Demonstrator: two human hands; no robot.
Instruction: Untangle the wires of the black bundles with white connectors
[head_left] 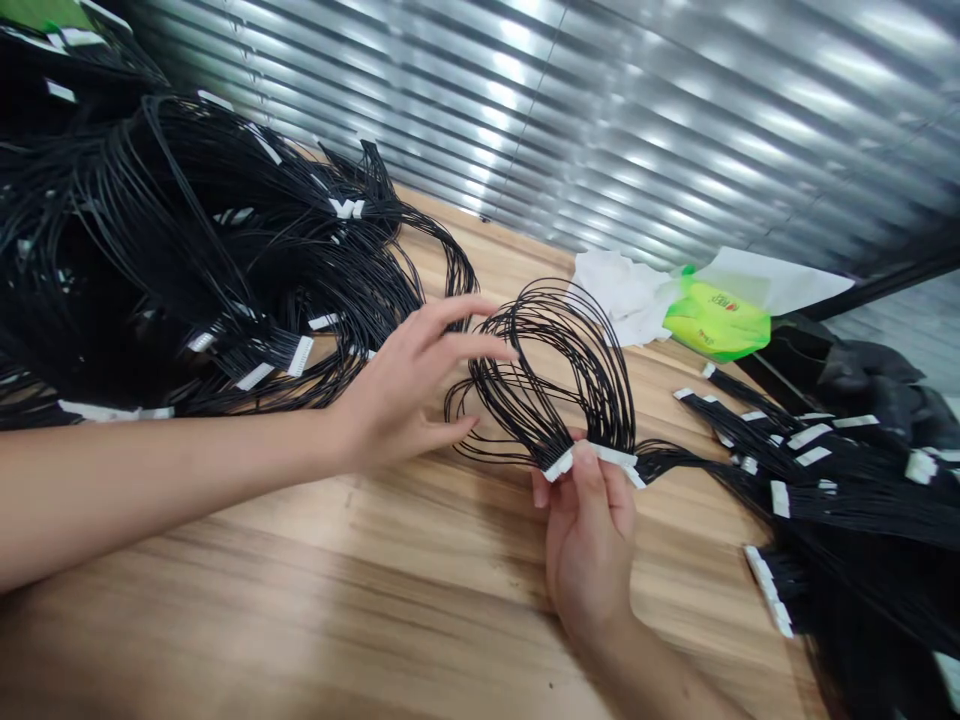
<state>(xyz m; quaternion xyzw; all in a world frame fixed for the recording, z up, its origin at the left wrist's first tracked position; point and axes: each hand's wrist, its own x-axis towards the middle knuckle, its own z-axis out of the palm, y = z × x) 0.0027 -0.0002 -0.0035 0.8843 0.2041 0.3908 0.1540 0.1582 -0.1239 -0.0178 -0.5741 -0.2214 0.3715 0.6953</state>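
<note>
A looped wire harness (607,370) of thin black wires stands over the table, its white connectors (613,456) side by side at the bottom. My right hand (592,540) pinches these connectors between thumb and fingers. To the left of the loop is my left hand (427,380), its fingers spread and stretched toward the wires. Whether its fingertips touch the wires I cannot tell. From the held connectors a strand of black wires runs right toward another pile.
A large heap of black wire harnesses (187,240) with white connectors covers the left side. More harnesses (862,515) lie at the right edge. White paper (619,290) and a bright green packet (716,320) rest at the back, before a corrugated metal wall (600,120).
</note>
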